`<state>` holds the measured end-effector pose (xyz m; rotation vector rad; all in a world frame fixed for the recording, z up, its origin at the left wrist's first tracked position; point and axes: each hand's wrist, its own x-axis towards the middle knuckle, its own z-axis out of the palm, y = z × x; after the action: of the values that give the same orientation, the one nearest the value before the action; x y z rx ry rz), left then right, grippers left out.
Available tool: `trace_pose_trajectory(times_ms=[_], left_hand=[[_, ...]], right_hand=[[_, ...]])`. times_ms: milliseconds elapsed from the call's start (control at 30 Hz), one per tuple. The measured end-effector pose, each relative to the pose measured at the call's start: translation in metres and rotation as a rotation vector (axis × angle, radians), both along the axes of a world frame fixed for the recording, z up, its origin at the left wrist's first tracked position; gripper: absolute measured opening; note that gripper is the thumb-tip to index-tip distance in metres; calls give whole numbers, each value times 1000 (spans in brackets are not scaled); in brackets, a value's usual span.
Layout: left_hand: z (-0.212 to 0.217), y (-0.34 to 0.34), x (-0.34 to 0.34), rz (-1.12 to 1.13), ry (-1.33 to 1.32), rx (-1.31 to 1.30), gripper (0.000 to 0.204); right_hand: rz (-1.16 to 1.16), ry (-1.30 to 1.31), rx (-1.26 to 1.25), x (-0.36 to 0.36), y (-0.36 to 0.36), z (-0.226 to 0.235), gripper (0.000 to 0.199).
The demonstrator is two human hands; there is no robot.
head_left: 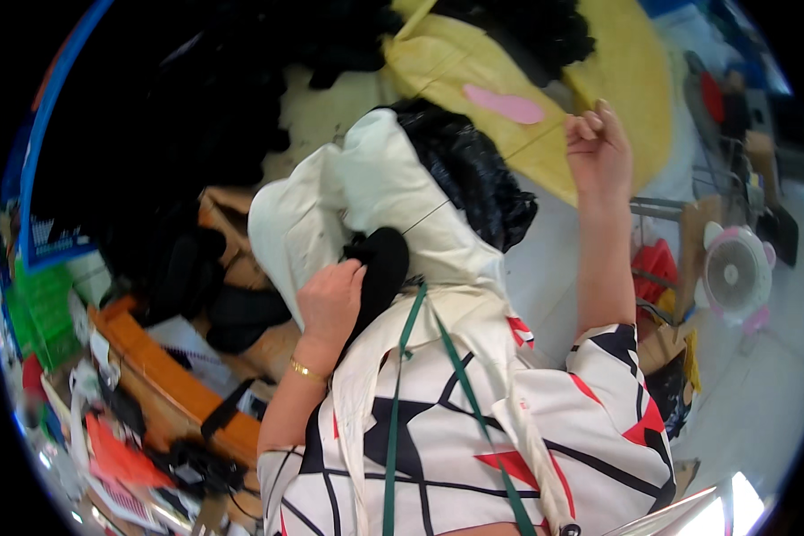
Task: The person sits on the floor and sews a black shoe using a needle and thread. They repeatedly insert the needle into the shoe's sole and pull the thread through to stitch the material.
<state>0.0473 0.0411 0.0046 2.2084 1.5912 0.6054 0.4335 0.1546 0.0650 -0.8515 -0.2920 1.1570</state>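
Observation:
My left hand [330, 295] is closed on a black shoe-shaped piece [385, 268], held over my lap. Its rounded end points up and away from me, while part of its near end is hidden by my hand and apron. Out to the upper right, my right hand [597, 147] is raised with its fingers curled in a pinch. A thin dark thread [427, 219] runs taut from the black piece up toward the right hand. Whether a needle is in those fingers is too small to see. Off-white cloth [402, 179] covers my knees beneath the work.
Beyond my knees lie a black plastic bag [473, 170] and a yellow sack [625, 80] with a pink sole-shaped piece [506, 104]. Dark pieces are heaped at upper left. A wooden bench [170, 380] stands left, a green crate [40, 313] farther out, and a fan [734, 272] right.

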Motion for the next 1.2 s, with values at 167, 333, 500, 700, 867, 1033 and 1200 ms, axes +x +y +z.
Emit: trace_pose_trajectory(times_ms=[167, 333, 500, 700, 867, 1033, 1200], left_hand=[[1, 6, 8, -96, 68, -155, 6], [-1, 5, 12, -124, 27, -32, 8], [-6, 9, 9, -45, -85, -109, 8], [-22, 6, -12, 93, -363, -349, 17], [-38, 5, -15, 182, -581, -526, 18], [-53, 1, -21, 247, -728, -625, 18], [-44, 0, -18, 319, -875, -757, 17]], right_hand=[[93, -227, 80, -21, 9, 52, 9], [95, -425, 396, 4, 37, 74, 16], [-235, -700, 439, 9, 42, 91, 21], [757, -1490, 213, -115, -13, 4, 8], [1237, -1921, 565, -168, -54, -44, 18], [1024, -1881, 492, -178, -60, -33, 14], [1284, -1981, 149, -171, -87, -31, 50]])
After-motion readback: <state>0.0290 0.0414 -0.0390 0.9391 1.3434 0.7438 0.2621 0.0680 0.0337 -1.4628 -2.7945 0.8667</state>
